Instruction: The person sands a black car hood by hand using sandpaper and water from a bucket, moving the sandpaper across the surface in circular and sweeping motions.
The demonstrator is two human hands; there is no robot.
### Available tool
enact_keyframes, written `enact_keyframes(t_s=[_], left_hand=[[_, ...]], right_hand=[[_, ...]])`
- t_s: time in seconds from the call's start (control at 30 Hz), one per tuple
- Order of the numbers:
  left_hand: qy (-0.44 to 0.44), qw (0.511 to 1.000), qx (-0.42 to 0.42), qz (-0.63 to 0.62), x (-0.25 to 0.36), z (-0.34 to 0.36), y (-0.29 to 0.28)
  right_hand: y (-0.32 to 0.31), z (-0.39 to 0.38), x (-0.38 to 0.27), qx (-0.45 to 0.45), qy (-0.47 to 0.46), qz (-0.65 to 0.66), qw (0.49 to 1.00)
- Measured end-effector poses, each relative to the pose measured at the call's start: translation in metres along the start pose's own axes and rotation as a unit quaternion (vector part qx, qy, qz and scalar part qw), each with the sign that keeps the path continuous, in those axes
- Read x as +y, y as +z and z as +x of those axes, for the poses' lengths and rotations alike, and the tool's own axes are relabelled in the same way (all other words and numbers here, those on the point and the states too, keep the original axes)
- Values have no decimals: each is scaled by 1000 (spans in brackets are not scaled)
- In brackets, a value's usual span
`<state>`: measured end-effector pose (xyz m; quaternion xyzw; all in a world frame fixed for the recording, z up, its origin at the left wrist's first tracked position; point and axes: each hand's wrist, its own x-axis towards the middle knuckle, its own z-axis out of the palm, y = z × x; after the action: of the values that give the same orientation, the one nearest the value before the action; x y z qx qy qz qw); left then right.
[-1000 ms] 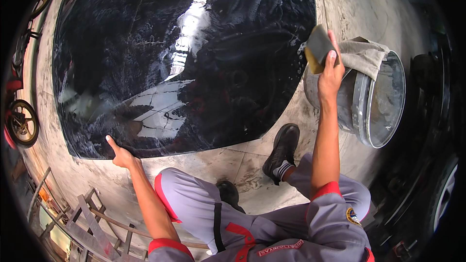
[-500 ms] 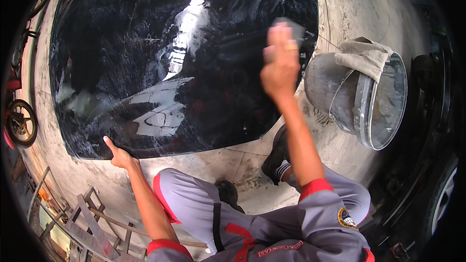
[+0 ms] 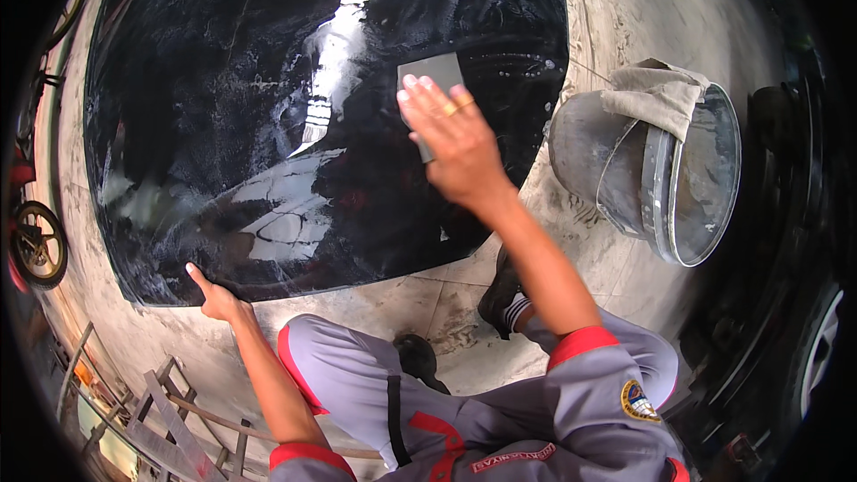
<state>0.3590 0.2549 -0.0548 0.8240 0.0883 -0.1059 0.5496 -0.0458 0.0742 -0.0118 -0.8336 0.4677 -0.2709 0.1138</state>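
Note:
A large glossy black panel (image 3: 250, 107), wet and streaked with white residue, lies flat on the concrete floor. My right hand (image 3: 451, 138) presses a grey sanding block (image 3: 431, 76) flat onto the panel's right part, fingers spread over it. My left hand (image 3: 214, 296) rests at the panel's near left edge, one finger on the rim. I crouch in grey trousers with red trim.
A grey metal bucket (image 3: 661, 178) with water and a beige cloth (image 3: 656, 94) draped over its rim stands to the right on the floor. A bicycle wheel (image 3: 36, 245) is at the far left. A metal frame (image 3: 161, 419) lies at lower left. A dark car body (image 3: 794, 241) is at right.
My right hand has carried the block from above the bucket leftward and set it down on the black panel. My left hand has stayed at the panel's edge.

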Motion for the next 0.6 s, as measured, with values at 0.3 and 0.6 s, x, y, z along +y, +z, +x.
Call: enact_keyframes(t_s=[0.3, 0.6], left_hand=[[3, 1000, -6, 3, 2, -4, 3], [4, 1000, 3, 9, 5, -5, 1]], right_hand=[[13, 2, -19, 30, 36, 34, 998], [10, 4, -12, 54, 59, -25, 996]])
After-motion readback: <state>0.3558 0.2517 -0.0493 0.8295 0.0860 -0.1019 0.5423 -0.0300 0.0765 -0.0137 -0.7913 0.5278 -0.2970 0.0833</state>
